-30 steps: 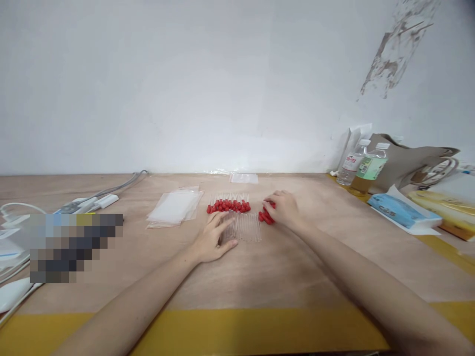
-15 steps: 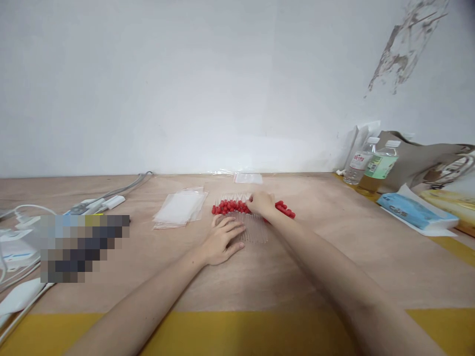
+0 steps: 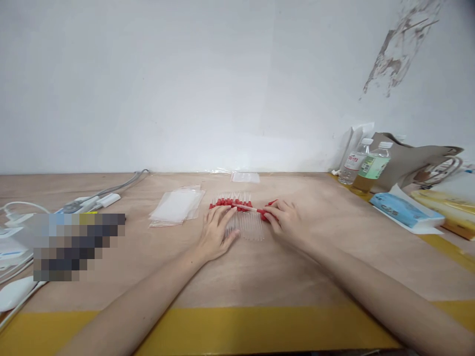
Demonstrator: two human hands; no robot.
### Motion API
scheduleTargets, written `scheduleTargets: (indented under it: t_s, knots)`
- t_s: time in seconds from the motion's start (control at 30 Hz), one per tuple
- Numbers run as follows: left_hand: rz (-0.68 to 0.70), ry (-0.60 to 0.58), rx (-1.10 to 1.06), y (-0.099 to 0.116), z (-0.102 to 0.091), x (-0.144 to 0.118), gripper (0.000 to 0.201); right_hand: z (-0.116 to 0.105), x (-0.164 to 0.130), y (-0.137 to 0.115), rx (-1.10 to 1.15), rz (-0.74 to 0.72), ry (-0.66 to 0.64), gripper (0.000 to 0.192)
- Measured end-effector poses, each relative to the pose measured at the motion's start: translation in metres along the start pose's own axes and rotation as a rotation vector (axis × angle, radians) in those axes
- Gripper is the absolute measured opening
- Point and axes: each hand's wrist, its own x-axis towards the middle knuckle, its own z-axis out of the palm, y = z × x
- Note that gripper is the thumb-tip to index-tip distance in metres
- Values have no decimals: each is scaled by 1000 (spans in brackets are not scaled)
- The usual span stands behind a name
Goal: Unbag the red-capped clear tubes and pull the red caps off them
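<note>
Right hand has come back from the red-cap row to the right end of the tube rows, now carrying one clear tube with a red cap, grip pinched shut on its capped end, tube lying across the top of the rows and pointing toward the left hand. Left hand has slid up a little; fingers spread flat, not closed on anything, pressing the row of clear tubes against the surface. Behind it sits the row of red-capped tubes, toward the far edge. Judgement: one tube picked out of the loose lot, being laid to the row. Stack of clear bags just left of the rows; water bottles at the far right corner; cables along the left edge.
</note>
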Motion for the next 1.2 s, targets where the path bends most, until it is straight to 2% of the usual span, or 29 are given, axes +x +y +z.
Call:
scheduleTargets:
  t_s: [0.13,0.3,0.53,0.73,1.2]
  knots:
    - [100,50,-10,5,3,1,35,5,-30,-5,60,-166,86,19]
    - [247,69,3,8,8,-2,15,12,-34,-19,141,-207,42,18]
    - [292,96,33,15,9,-2,20,19,-32,-24,118,-284,49,17]
    - [275,106,84,21,8,-2,10,20,-30,-25,57,-349,71,15]
    - [266,67,-10,23,4,-7,12,16,-31,-19,-28,-607,139,12]
